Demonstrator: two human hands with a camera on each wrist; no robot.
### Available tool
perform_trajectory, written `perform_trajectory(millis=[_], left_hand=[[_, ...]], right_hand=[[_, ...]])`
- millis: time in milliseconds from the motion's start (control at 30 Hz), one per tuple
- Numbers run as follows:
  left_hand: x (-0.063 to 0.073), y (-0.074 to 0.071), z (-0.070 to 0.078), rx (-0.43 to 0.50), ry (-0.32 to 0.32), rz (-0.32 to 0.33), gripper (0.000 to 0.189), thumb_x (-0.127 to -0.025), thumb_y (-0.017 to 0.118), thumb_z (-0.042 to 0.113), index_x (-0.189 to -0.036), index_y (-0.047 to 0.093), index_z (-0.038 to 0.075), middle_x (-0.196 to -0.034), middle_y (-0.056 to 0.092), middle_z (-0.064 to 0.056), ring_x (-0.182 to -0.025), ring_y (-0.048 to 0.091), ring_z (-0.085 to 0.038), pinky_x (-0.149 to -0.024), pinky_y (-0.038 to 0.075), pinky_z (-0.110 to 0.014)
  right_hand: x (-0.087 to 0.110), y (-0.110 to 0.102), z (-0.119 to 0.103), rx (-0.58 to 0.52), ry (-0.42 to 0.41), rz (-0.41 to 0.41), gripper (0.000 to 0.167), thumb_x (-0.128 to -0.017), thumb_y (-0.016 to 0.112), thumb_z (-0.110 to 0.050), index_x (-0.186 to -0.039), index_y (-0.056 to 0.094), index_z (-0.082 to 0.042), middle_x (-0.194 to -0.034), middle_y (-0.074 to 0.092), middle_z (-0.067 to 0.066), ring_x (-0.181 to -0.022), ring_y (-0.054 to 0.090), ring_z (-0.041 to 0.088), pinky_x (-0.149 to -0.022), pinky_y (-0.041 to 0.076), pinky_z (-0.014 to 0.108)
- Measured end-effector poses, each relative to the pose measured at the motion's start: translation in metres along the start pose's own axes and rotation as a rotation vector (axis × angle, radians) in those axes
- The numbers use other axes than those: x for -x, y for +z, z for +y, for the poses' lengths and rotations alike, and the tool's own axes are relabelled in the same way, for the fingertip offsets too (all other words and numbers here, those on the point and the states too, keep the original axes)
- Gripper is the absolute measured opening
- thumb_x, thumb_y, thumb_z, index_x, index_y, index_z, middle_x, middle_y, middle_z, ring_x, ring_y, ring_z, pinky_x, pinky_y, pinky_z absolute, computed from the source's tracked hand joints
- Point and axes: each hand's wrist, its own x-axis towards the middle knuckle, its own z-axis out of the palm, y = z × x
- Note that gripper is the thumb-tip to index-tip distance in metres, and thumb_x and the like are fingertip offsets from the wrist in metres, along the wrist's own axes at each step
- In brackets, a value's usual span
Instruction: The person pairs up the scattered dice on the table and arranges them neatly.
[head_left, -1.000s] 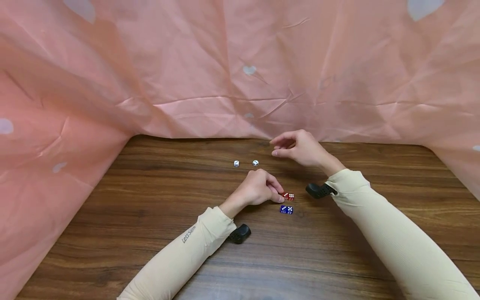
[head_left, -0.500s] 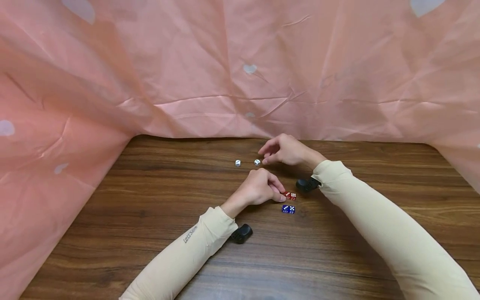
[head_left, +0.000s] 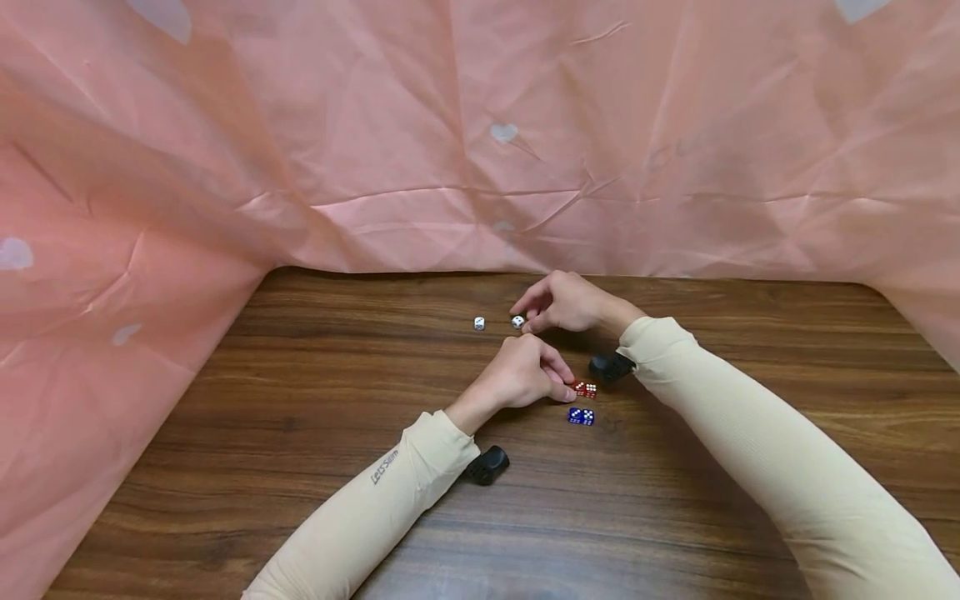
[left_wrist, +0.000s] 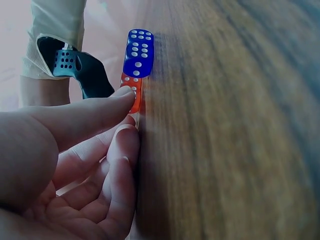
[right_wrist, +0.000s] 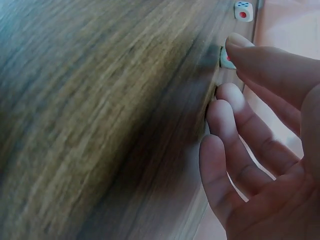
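Observation:
Two red dice (head_left: 588, 389) lie side by side on the wooden table. My left hand (head_left: 521, 372) pinches the left one between thumb and index finger; in the left wrist view the thumb covers part of the red dice (left_wrist: 131, 82). In front of them sit two blue dice (head_left: 581, 416), also side by side. Farther back, my right hand (head_left: 573, 302) has thumb and index finger on either side of a white die (head_left: 517, 321). The right thumb hides much of that die in the right wrist view. A second white die (head_left: 479, 323) stands to its left.
Pink cloth (head_left: 420, 150) with pale hearts hangs behind and at both sides of the wooden table (head_left: 270, 400). A black wrist camera (head_left: 487, 465) juts from the left cuff, and another black camera (head_left: 611, 367) from the right cuff.
My right hand has moved left and down to the right-hand white die, and its thumb and index finger have closed in around it. The left hand stays at the red dice.

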Motion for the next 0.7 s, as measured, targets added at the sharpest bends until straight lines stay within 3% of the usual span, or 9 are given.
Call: perform_trajectory(millis=[333,700], left_hand=[[0.0025,0.0005,-0.0016,0.012,-0.002,-0.011,0.012,-0.082,0.093,0.023,-0.089,0.085,0.019,-0.080,0.081,0.007,-0.075,0.064,0.004,-0.073,0.047,-0.017],[0.0013,0.0011,-0.0025,0.008,-0.001,-0.002,0.012,-0.081,0.093,0.025,-0.088,0.085,0.021,-0.079,0.081,0.009,-0.074,0.064,0.005,-0.074,0.047,-0.018]], right_hand=[[-0.0021,0.0062,-0.0048,0.095,0.004,0.028,0.019,-0.087,0.086,-0.021,-0.107,0.085,-0.021,-0.085,0.078,-0.007,-0.086,0.066,0.010,-0.081,0.049,0.029],[0.0062,0.0010,0.0001,0.079,0.025,0.070,0.012,-0.091,0.085,-0.025,-0.102,0.085,-0.023,-0.091,0.082,-0.006,-0.092,0.070,0.011,-0.087,0.050,0.032]])
